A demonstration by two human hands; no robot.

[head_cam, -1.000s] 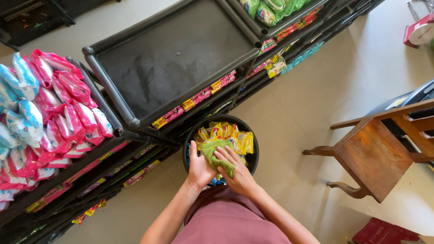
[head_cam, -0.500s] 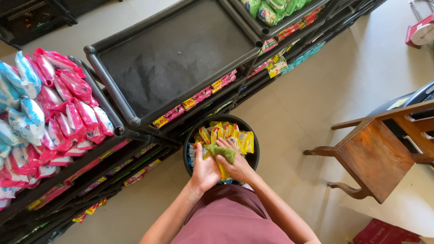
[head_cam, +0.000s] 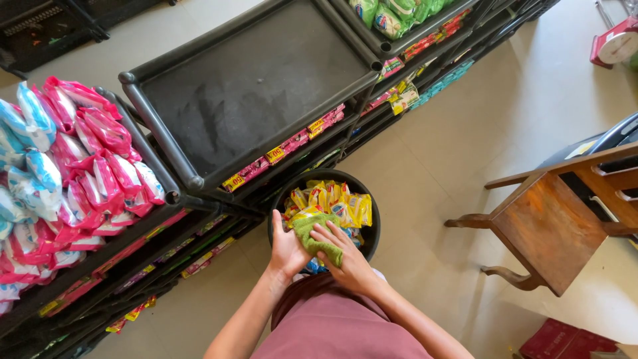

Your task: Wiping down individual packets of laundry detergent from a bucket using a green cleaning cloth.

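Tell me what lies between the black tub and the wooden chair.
Head view: only bare pale floor lies between the tub and the chair.

— How many hands over the black bucket (head_cam: pixel 369 229)?
— Two: left hand (head_cam: pixel 287 247), right hand (head_cam: pixel 349 260); one green cloth (head_cam: pixel 318 237) between them.
— And the furniture?
— One wooden chair (head_cam: pixel 555 229); one empty black shelf tray (head_cam: pixel 249 90); one red scale (head_cam: pixel 615 45); packets too many to count.

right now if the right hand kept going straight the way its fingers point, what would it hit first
The right hand points up-left across the green cloth it presses. Going on, it would most likely meet the left hand gripping the cloth's other side, then the yellow packets in the black tub. Depth is unclear.
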